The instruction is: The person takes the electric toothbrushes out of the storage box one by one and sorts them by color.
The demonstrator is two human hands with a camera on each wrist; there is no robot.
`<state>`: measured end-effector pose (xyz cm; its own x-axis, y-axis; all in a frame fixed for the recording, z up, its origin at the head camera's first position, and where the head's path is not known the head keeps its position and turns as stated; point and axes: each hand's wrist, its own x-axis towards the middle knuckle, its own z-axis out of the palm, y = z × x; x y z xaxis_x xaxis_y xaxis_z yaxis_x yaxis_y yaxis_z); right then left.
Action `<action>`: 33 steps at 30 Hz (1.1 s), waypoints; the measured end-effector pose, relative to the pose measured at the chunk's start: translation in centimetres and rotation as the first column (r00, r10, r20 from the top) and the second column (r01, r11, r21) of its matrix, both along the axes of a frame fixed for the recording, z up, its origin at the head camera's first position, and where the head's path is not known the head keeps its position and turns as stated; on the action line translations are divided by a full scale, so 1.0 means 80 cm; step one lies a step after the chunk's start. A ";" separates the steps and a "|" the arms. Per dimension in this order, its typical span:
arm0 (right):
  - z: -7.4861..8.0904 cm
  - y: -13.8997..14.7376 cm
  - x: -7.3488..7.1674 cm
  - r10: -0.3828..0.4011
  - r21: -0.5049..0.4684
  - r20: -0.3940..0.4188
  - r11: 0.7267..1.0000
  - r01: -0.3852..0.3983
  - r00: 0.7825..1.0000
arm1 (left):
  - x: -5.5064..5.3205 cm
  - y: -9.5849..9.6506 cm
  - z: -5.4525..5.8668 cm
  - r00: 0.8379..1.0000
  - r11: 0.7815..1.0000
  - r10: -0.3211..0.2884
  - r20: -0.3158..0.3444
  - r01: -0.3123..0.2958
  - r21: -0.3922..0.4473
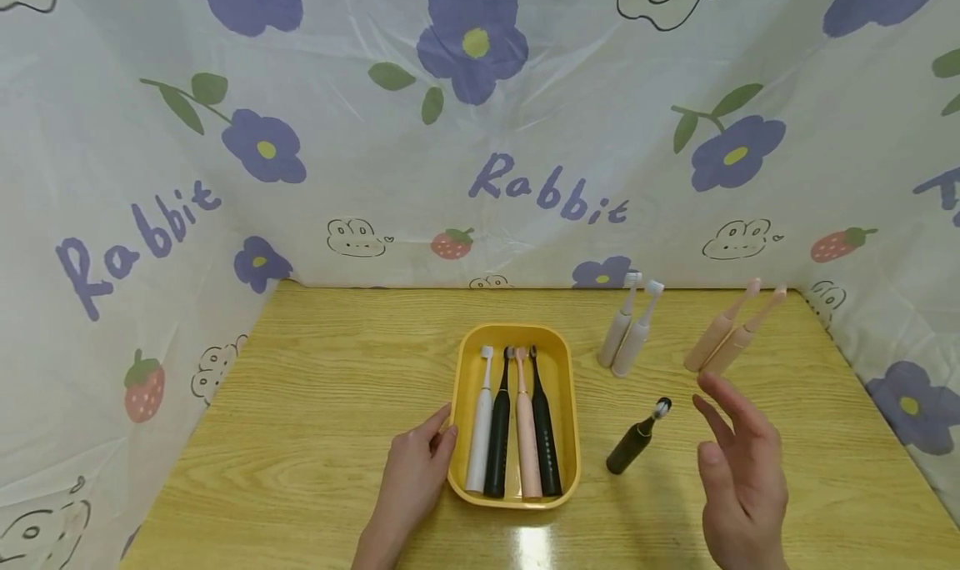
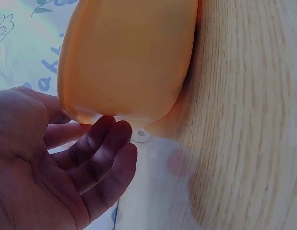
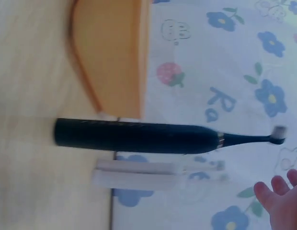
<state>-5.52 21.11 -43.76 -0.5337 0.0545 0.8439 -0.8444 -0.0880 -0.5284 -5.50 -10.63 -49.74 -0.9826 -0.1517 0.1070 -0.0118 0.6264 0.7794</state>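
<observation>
My left hand (image 1: 412,478) holds the left side of a yellow tray (image 1: 555,370), thumb at the rim and fingers curled against the outer wall, as the left wrist view shows. In the tray lie a white electric toothbrush (image 1: 481,437), a pink one (image 1: 527,445) and two black ones, side by side with heads pointing away. To the right of the tray, another black electric toothbrush (image 1: 630,447) stands upright on its base. My right hand (image 1: 742,478) is raised just right of it, fingers spread and holding nothing. The right wrist view catches only its fingertips (image 3: 264,196).
Behind the black toothbrush stand two white electric toothbrushes (image 1: 632,347), close together. Two pink ones (image 1: 723,345) stand farther right, beyond my right fingertips. A patterned cloth (image 1: 360,170) hangs along the back and sides of the wooden table (image 1: 315,387).
</observation>
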 end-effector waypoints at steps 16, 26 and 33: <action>0.045 -0.091 0.011 0.309 -0.020 -0.012 0.951 -0.309 0.951 | -0.001 0.000 -0.002 1.000 1.000 0.002 -0.002 -0.002 -0.017; -0.004 -0.137 -0.046 0.249 0.020 0.723 0.925 -0.380 0.644 | 0.000 0.000 -0.004 1.000 1.000 0.000 -0.006 0.000 0.002; -0.027 -0.159 -0.071 0.239 -0.012 0.805 0.922 -0.388 0.543 | -0.001 0.000 -0.001 1.000 1.000 -0.006 -0.006 0.006 0.004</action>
<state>-11.21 8.41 -45.92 -0.9394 -0.3356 0.0700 -0.0305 -0.1214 -0.9921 -5.57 -10.65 -49.83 -0.9829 -0.1463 0.1118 -0.0038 0.6231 0.7821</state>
